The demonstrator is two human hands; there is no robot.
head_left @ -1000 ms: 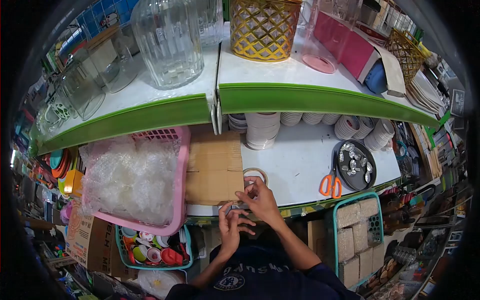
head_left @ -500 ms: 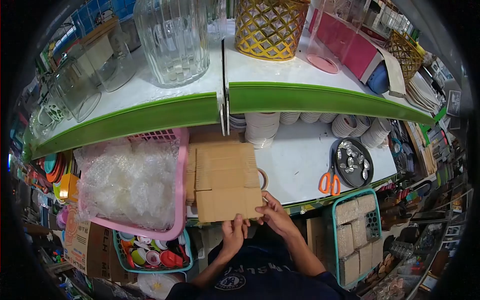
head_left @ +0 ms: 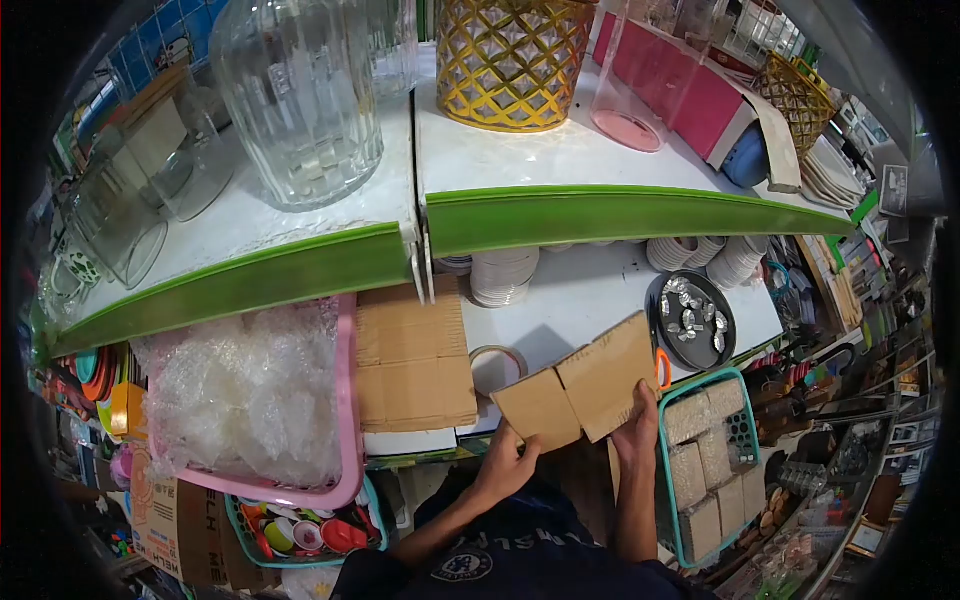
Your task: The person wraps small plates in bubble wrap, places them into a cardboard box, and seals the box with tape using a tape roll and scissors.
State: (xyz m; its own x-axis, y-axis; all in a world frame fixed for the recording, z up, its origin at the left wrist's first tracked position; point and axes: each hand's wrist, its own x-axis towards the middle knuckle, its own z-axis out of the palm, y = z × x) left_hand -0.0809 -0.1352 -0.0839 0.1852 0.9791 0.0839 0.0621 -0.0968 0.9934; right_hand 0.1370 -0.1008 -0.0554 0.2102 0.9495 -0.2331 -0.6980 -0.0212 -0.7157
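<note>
A flat piece of brown cardboard (head_left: 608, 375), with a slit near its middle, is held tilted above the lower shelf's front edge. My left hand (head_left: 508, 465) pinches its lower left corner, thumb on top. My right hand (head_left: 637, 430) grips its lower right edge, fingers partly beneath. Another cardboard sheet (head_left: 415, 350) lies flat on the lower shelf, beside the pink basket (head_left: 352, 400). Between the two pieces sits a roll of tape (head_left: 497, 352). Orange scissor handles (head_left: 663, 370) show partly behind the held cardboard.
Bubble wrap (head_left: 245, 400) fills the pink basket. A black tray (head_left: 697, 320) holds small silvery items. Wrapped blocks fill a teal basket (head_left: 748, 400) at right. Stacked white bowls (head_left: 503, 275) stand under the green-edged upper shelf (head_left: 620, 212), which carries a glass jar (head_left: 300, 110).
Both hands have moved right with one cardboard piece, now tilted, uncovering the sheet beneath and the tape roll. My right hand now holds the right edge. The view has shifted slightly.
</note>
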